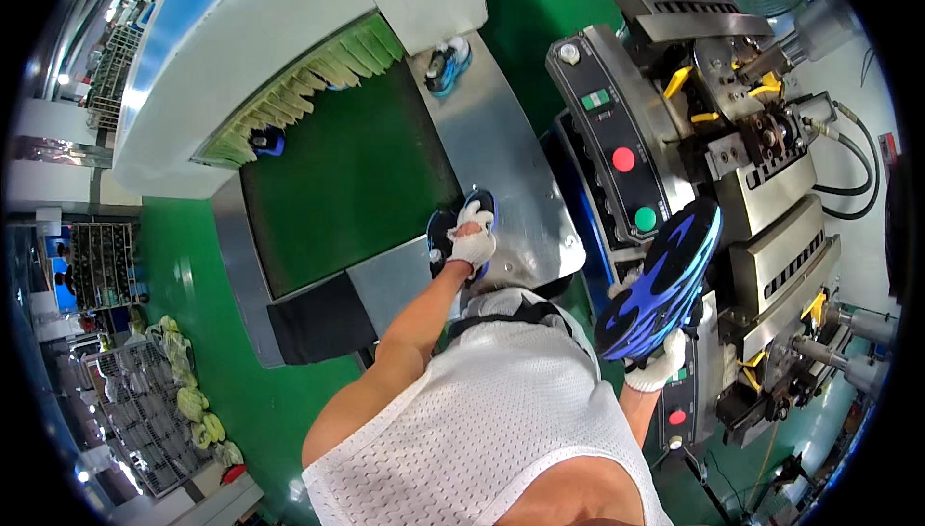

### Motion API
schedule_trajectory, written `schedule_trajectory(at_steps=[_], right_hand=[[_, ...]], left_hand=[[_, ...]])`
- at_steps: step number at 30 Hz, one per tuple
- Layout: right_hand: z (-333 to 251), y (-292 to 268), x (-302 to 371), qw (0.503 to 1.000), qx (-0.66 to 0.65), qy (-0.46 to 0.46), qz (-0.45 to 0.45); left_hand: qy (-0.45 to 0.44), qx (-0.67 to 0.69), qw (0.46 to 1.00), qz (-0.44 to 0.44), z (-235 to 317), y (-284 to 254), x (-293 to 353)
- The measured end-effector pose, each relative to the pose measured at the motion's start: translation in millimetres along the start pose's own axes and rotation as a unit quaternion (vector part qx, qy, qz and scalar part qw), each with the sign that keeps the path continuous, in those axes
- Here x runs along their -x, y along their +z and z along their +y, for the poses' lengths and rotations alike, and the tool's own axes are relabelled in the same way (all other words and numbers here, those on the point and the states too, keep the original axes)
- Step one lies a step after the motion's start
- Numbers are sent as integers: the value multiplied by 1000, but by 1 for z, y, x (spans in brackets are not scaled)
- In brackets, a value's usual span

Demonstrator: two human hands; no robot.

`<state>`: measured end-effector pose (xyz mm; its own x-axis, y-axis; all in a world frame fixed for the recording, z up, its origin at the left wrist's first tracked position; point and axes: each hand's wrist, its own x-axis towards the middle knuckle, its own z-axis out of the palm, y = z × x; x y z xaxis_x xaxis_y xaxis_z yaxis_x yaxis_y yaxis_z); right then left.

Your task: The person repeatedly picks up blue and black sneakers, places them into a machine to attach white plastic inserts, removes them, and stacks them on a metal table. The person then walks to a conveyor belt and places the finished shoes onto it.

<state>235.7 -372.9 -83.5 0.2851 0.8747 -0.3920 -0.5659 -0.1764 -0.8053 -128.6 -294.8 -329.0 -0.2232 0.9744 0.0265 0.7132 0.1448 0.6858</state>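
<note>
My left hand (472, 237), in a white work glove with some fingers bare, is closed on a dark shoe with a blue edge (485, 200) at the inner edge of the steel table. A second dark shoe (440, 234) stands close against its left side. In my right hand (660, 362), also gloved, another shoe (665, 276) is held up with its black and blue patterned sole turned toward me. That shoe hangs in front of the machine's control panel, and my right fingers are partly hidden behind it.
A green conveyor belt (347, 179) runs under a white hood with a fringed curtain (318, 83); a shoe (268, 141) sits by the fringe. More shoes (447, 65) rest on the steel table (520, 170). At right stands a pressing machine (771, 179) with buttons (623, 159). Racks (145, 410) stand left.
</note>
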Motion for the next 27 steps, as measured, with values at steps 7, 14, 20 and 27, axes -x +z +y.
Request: schedule_trajectory(at_steps=[7,14,20,27], right_hand=[[-15,50,4,992,-106,26,-56],[-14,47,-3,988,-131,63,-60],[-33,51,1,979,-163,104,-66],[-39,46,0,972,-196,110,-63]], left_hand=[[-61,-35,995,-67,16,-17,-8],[-54,-89,990,-95,32,-25,-11],[-34,-81,990,-111,25,-25,-9],[-11,-92,988,-120,23,-25,-10]])
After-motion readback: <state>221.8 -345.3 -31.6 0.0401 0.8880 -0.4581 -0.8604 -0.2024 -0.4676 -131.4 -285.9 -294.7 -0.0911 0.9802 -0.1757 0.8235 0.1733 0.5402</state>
